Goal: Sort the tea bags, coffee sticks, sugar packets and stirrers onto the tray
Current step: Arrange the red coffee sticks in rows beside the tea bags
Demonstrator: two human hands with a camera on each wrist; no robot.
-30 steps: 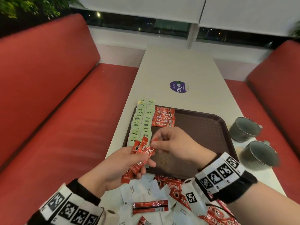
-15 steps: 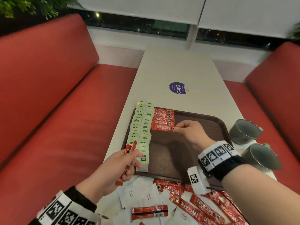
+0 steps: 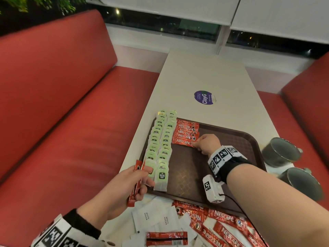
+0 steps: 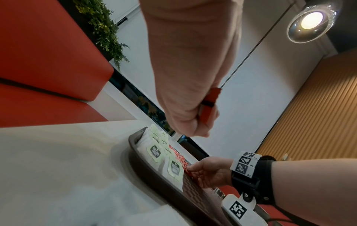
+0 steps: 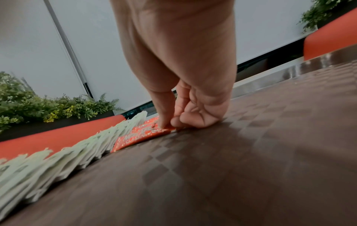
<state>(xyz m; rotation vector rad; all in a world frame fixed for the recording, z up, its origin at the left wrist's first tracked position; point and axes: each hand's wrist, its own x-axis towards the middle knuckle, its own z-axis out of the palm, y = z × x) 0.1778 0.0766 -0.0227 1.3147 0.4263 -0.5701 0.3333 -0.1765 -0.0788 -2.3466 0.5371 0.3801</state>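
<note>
A brown tray [image 3: 231,139] lies on the white table. Two rows of green tea bags [image 3: 160,145] run down its left side. Beside them sits a stack of red coffee sticks [image 3: 185,134]. My right hand [image 3: 204,143] rests on the tray and pinches the right end of the nearest stick [image 5: 142,134] in that stack. My left hand [image 3: 135,182] hovers at the tray's near left corner and grips a few red coffee sticks [image 3: 136,182], which also show in the left wrist view [image 4: 209,105]. No stirrers are in view.
Loose red coffee sticks [image 3: 219,227] and white sugar packets [image 3: 156,218] are heaped on the table in front of the tray. Two grey cups [image 3: 281,152] stand at the right table edge. Red benches flank the table. A purple sticker [image 3: 204,97] marks the far tabletop.
My right hand took one stick from the left hand's bundle, carried it forward and laid it on the coffee stack. The left hand drifted slightly left, still holding the other sticks.
</note>
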